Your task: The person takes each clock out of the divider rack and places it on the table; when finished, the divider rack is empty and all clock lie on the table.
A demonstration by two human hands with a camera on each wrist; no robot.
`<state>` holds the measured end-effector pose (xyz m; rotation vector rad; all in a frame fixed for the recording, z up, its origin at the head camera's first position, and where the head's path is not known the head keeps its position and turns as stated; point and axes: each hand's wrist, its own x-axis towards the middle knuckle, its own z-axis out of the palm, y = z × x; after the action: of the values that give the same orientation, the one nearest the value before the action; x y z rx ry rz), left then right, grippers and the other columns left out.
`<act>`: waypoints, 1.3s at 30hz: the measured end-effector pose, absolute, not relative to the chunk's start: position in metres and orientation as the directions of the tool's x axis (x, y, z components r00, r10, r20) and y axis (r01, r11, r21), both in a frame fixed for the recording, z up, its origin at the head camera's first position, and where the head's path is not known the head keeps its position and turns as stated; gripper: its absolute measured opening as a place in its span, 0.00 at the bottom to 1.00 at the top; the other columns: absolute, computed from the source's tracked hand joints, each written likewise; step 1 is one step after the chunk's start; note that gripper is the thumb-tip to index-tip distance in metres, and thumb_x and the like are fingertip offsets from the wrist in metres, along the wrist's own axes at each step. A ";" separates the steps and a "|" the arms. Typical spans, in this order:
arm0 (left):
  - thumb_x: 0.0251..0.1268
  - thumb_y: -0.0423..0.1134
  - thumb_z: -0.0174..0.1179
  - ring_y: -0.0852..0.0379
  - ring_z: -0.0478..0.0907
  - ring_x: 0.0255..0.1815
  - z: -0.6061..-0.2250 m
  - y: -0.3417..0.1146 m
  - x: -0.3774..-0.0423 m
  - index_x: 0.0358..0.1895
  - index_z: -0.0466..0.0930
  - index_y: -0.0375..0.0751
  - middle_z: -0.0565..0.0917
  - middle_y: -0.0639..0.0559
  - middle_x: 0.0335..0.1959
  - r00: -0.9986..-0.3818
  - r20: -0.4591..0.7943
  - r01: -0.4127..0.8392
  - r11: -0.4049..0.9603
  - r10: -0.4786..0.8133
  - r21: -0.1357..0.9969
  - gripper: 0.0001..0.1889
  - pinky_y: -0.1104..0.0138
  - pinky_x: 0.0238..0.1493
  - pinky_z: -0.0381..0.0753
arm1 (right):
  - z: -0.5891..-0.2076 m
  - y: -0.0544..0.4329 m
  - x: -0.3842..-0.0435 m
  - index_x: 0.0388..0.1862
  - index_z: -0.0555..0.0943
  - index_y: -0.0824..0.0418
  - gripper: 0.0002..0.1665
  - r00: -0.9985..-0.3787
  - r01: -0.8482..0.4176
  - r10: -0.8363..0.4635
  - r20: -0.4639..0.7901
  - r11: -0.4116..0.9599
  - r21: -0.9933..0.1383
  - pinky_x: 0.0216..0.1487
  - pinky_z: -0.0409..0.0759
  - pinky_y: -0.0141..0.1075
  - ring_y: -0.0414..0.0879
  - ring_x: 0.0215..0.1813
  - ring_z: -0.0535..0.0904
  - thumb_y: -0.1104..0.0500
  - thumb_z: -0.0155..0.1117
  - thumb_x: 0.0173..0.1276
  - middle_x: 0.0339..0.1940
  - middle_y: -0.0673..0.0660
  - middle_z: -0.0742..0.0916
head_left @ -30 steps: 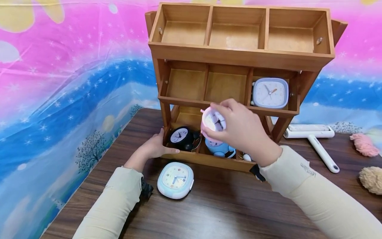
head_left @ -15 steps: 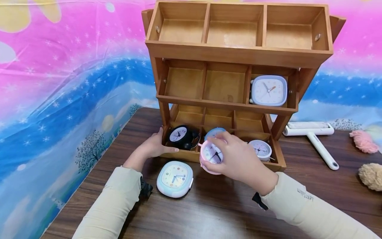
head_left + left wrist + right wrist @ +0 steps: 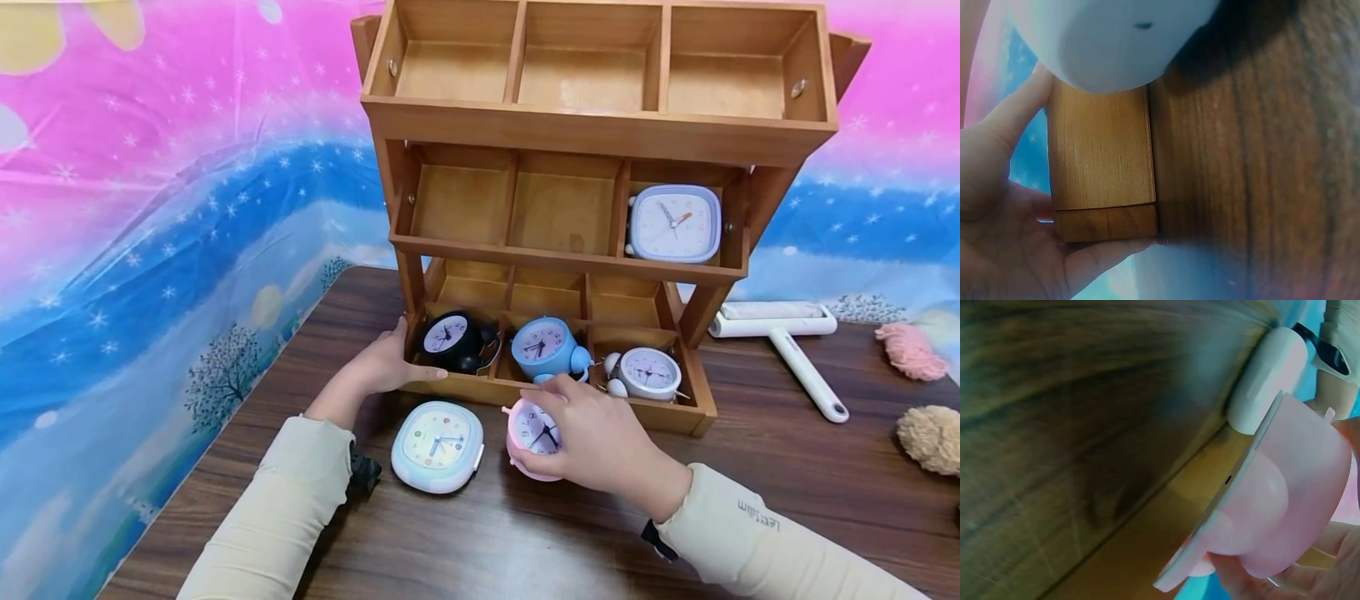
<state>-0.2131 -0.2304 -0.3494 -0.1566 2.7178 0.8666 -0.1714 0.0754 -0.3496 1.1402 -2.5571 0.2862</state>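
Observation:
My right hand (image 3: 600, 433) grips a round pink alarm clock (image 3: 536, 437) just in front of the wooden shelf (image 3: 600, 417). In the right wrist view the pink clock is side-on, its rounded back and base showing. With thumb and fingers my left hand (image 3: 382, 362) holds the lower left corner of the shelf, seen close in the left wrist view as a wooden end (image 3: 1107, 162). A pale blue and white square clock (image 3: 437, 447) lies on the table between the hands. The bottom tier holds a black clock (image 3: 448, 340), a blue clock (image 3: 545, 346) and a white clock (image 3: 648, 373).
A lavender-rimmed clock (image 3: 675, 223) stands in the middle tier's right compartment. To the right of the shelf lie a white lint roller (image 3: 795, 350), a pink yarn bundle (image 3: 910, 351) and a beige fluffy ball (image 3: 930, 439). A printed cloth (image 3: 187, 208) hangs behind.
My right hand has brought the pink clock down from above the bottom tier to the front of the shelf. This uncovered the blue and white clocks. My left hand keeps its hold.

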 end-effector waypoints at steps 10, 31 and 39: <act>0.61 0.63 0.64 0.32 0.44 0.78 -0.350 -0.230 -0.215 0.79 0.27 0.33 0.43 0.28 0.78 -0.954 -0.298 -0.186 0.818 -0.019 0.545 0.63 0.43 0.73 0.53 | -0.362 0.080 -0.174 0.58 0.84 0.49 0.40 -0.666 -0.734 -0.696 0.269 0.675 -0.071 0.31 0.82 0.40 0.46 0.41 0.82 0.27 0.68 0.53 0.47 0.52 0.84; 0.60 0.64 0.64 0.32 0.46 0.77 -0.352 -0.230 -0.215 0.79 0.27 0.33 0.43 0.27 0.78 -0.956 -0.291 -0.184 0.819 -0.022 0.543 0.63 0.42 0.72 0.54 | -0.371 0.083 -0.178 0.58 0.84 0.50 0.39 -0.670 -0.732 -0.698 0.253 0.677 -0.075 0.31 0.83 0.40 0.45 0.42 0.82 0.27 0.65 0.56 0.48 0.53 0.84; 0.61 0.64 0.63 0.31 0.46 0.77 -0.352 -0.231 -0.214 0.79 0.27 0.33 0.43 0.27 0.78 -0.955 -0.296 -0.188 0.825 -0.026 0.534 0.63 0.42 0.72 0.55 | -0.370 0.084 -0.179 0.58 0.84 0.49 0.40 -0.658 -0.742 -0.709 0.252 0.668 -0.057 0.33 0.83 0.40 0.44 0.43 0.81 0.25 0.65 0.55 0.48 0.51 0.83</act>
<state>-0.2145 -0.2310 -0.3522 -0.1631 2.7312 0.8401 -0.1794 0.0842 -0.3695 1.1788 -2.6743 0.2293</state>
